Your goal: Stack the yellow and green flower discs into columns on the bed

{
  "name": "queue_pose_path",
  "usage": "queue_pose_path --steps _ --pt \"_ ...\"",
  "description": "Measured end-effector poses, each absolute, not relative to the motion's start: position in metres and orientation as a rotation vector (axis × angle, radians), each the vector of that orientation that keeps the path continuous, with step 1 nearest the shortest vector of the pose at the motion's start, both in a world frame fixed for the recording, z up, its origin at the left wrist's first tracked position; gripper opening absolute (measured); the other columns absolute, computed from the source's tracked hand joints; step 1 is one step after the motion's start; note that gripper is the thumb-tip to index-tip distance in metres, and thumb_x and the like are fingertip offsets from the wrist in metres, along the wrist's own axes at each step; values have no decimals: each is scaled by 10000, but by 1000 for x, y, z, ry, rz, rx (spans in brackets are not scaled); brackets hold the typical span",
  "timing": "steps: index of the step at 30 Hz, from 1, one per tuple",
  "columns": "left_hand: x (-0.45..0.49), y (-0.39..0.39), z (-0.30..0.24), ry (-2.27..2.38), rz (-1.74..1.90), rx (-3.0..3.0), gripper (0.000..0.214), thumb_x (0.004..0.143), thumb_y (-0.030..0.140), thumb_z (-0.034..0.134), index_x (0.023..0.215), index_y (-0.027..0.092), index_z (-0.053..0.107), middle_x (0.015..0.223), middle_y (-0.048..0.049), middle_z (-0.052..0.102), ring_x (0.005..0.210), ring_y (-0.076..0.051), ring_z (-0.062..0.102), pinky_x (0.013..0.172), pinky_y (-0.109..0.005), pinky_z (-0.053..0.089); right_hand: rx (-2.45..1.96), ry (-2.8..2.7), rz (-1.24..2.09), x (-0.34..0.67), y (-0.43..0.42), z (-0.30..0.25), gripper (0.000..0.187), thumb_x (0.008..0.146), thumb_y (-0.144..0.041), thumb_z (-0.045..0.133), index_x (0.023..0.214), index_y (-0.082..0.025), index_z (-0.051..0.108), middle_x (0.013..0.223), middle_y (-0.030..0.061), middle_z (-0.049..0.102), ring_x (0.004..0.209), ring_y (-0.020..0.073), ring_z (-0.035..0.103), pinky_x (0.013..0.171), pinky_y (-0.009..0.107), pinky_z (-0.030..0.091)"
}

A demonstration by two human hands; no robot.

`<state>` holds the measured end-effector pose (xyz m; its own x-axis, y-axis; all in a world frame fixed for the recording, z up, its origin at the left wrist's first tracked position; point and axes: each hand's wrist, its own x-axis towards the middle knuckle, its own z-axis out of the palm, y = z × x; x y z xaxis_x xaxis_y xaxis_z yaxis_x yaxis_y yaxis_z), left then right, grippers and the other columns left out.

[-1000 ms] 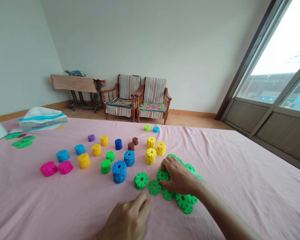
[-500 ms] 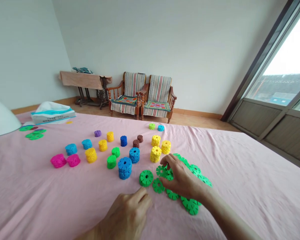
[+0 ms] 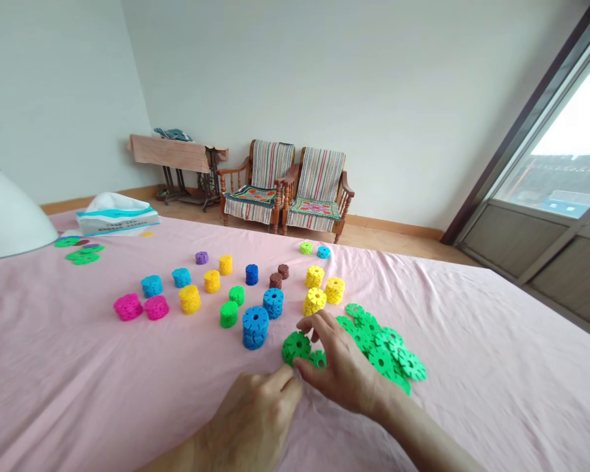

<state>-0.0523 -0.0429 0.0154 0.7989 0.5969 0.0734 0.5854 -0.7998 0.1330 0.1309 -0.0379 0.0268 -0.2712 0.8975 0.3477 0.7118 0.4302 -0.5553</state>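
Note:
My right hand (image 3: 339, 367) spreads over the sheet, thumb and fingers apart at the right edge of a short stack of green snowflake discs (image 3: 295, 347). A single flat green disc (image 3: 317, 358) lies partly under that hand. To its right sits a heap of loose green discs (image 3: 378, 347). My left hand (image 3: 253, 419) rests on the sheet with its fingers together, just below the green stack and holding nothing. A taller blue disc stack (image 3: 254, 328) stands left of the green stack, and a yellow stack (image 3: 314, 301) stands above it.
Several short stacks of pink, cyan, yellow, green, blue, brown and purple discs (image 3: 201, 257) stand on a pink bed sheet (image 3: 472, 393). Flat green discs (image 3: 81, 254) and a white-and-blue packet (image 3: 117, 216) lie far left. A white rounded object (image 3: 4, 216) intrudes at the left edge.
The view has turned, shifting everything right. The loose green discs now lie in a tighter heap, and my right hand has moved left to the green stack. The stack itself stays in place.

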Motion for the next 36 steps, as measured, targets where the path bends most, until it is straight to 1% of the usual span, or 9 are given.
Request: queue_pose_path --steps 5,8,11,13,15,22,25,31,36 --pt "-53 -43 16 933 139 2882 225 767 -15 452 781 198 522 803 -11 617 685 -171 612 593 -243 475 -1353 -2067 377 130 -38 26 343 761 -164 649 1075 -214 521 1033 61 558 974 221 538 819 372 472" --pt "-54 -42 16 946 150 2878 236 771 -22 454 792 197 537 818 -16 618 688 -175 609 605 -252 482 -1337 -2042 361 134 -40 30 316 781 -189 639 1076 -215 531 1026 61 569 922 204 546 790 351 471" --pt "-55 -41 16 964 177 2864 260 761 -38 448 798 198 551 829 -18 626 691 -174 605 608 -253 484 -1352 -2035 317 145 -42 38 155 796 -97 530 896 -206 576 878 30 593 806 172 544 739 320 441" --pt "-55 -39 17 973 168 2873 278 744 -55 441 799 193 553 831 -23 630 707 -173 604 603 -243 481 -1379 -2105 276 152 -44 43 188 794 -54 473 745 -199 582 754 12 589 752 165 529 734 320 406" --pt "-55 -39 17 979 140 2889 282 741 -60 434 797 190 553 832 -26 629 716 -178 606 591 -244 481 -1397 -2204 242 157 -45 45 225 807 -58 468 677 -195 590 699 8 584 730 164 512 745 328 377" --pt "-53 -39 16 981 101 2915 258 776 -38 445 796 193 559 841 -22 618 715 -180 597 584 -251 478 -1441 -2357 164 149 -47 41 226 827 -70 501 675 -198 608 734 7 590 759 160 491 763 322 326" --pt "-54 -38 15 940 80 2935 258 776 -38 444 788 195 554 841 -21 612 753 -193 602 575 -254 472 -1468 -2380 174 146 -46 40 211 845 -95 512 690 -198 611 759 13 595 775 165 491 765 321 325" --pt "-54 -38 15 943 84 2937 271 769 -44 417 762 201 533 837 -18 606 750 -209 605 556 -280 472 -1434 -2394 171 145 -43 35 192 850 -95 504 704 -191 583 782 18 588 785 164 485 730 297 333" --pt "-53 -38 17 970 86 2926 276 768 -44 414 782 202 538 841 -21 604 701 -201 600 550 -284 471 -1413 -2381 183 143 -44 34 197 834 -69 493 726 -193 600 783 17 585 782 163 487 738 302 342"
